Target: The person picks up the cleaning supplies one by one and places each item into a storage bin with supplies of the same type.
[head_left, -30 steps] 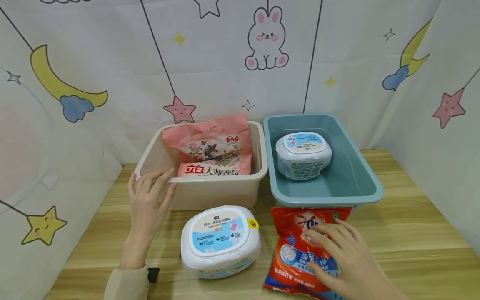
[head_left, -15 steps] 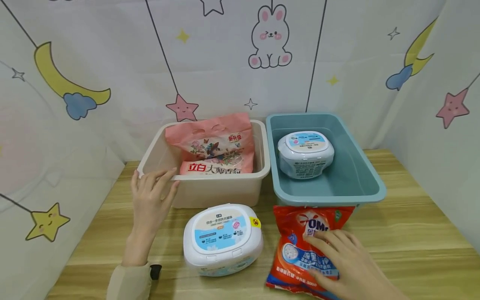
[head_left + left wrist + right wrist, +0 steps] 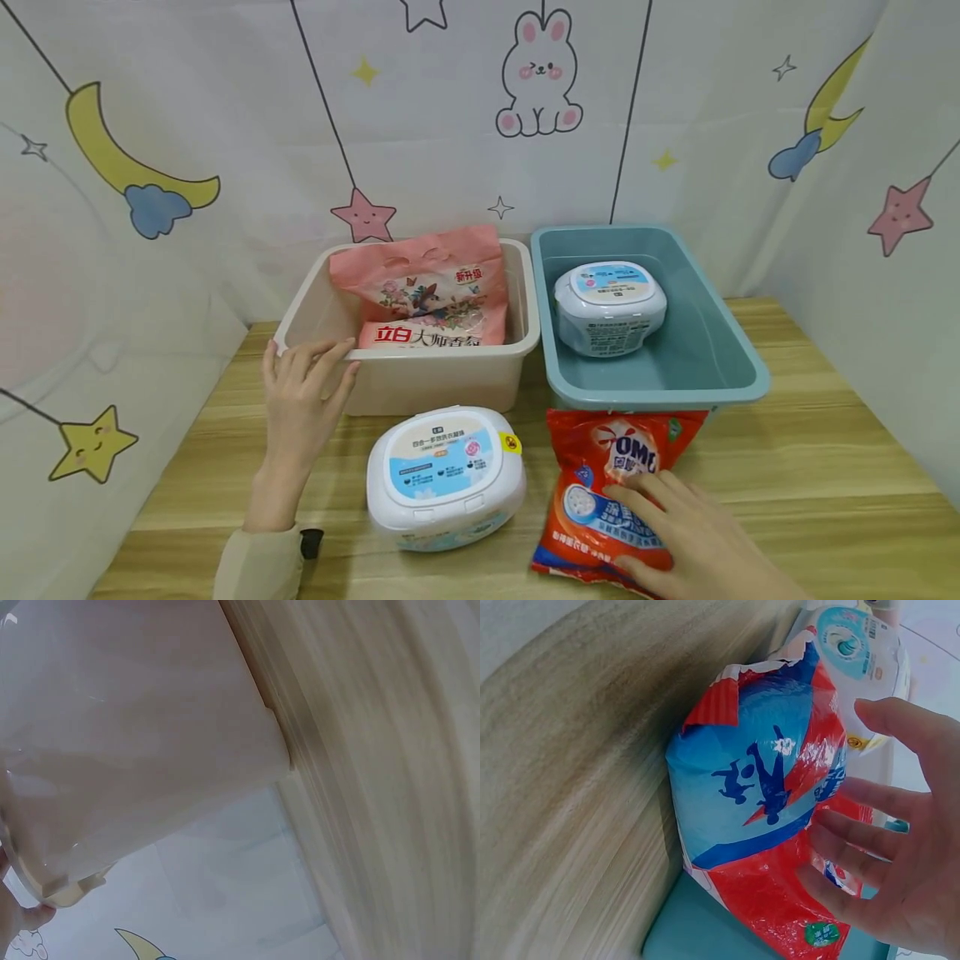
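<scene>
My left hand [image 3: 300,404] holds the front left corner of a beige plastic bin [image 3: 435,383], with fingertips over the rim and the thumb on the outer side. The left wrist view shows that thumb against the rim [image 3: 64,896]. A red and blue bag of laundry powder [image 3: 581,533] lies in front of the blue bin. Over its right side is my right hand [image 3: 686,533], fingers spread and lightly bent, fingertips at the bag's printed face. Seen from the right wrist, the thumb stands apart from the bag [image 3: 765,780].
A white lidded laundry box [image 3: 442,483] stands between the hands on the wooden table [image 3: 832,467]. A pink detergent bag [image 3: 442,292] leans inside the beige bin. The blue bin [image 3: 697,358] holds a similar white box [image 3: 611,312]. A patterned curtain [image 3: 450,125] hangs behind.
My right hand has slid slightly down and back over the laundry powder bag, uncovering more of its print. My left hand stays on the beige bin's rim. The head view has shifted slightly.
</scene>
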Demonstrator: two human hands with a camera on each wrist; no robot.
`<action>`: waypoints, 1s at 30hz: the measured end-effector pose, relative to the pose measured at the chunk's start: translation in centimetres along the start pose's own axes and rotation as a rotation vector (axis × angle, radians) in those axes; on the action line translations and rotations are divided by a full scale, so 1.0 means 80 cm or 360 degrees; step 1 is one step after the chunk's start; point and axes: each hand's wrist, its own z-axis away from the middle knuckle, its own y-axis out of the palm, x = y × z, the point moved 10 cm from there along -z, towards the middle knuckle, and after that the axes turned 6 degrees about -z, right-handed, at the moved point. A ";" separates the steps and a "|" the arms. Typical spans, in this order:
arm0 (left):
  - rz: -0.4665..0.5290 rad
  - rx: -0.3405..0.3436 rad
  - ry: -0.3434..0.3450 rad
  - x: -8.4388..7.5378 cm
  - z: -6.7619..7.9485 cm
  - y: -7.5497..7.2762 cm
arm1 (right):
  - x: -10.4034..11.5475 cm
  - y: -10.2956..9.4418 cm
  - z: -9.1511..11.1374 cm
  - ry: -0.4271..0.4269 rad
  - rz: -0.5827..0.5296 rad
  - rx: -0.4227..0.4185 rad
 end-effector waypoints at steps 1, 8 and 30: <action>-0.0001 0.0000 0.0000 0.000 0.000 0.000 | -0.002 0.003 0.000 0.0022 -0.0015 0.0019; 0.0008 -0.0004 -0.0002 0.000 0.001 0.000 | -0.007 0.016 0.000 0.0050 0.0033 0.0097; -0.0009 0.0020 0.0006 -0.001 -0.001 0.001 | -0.008 0.045 0.002 0.0000 0.0053 0.0227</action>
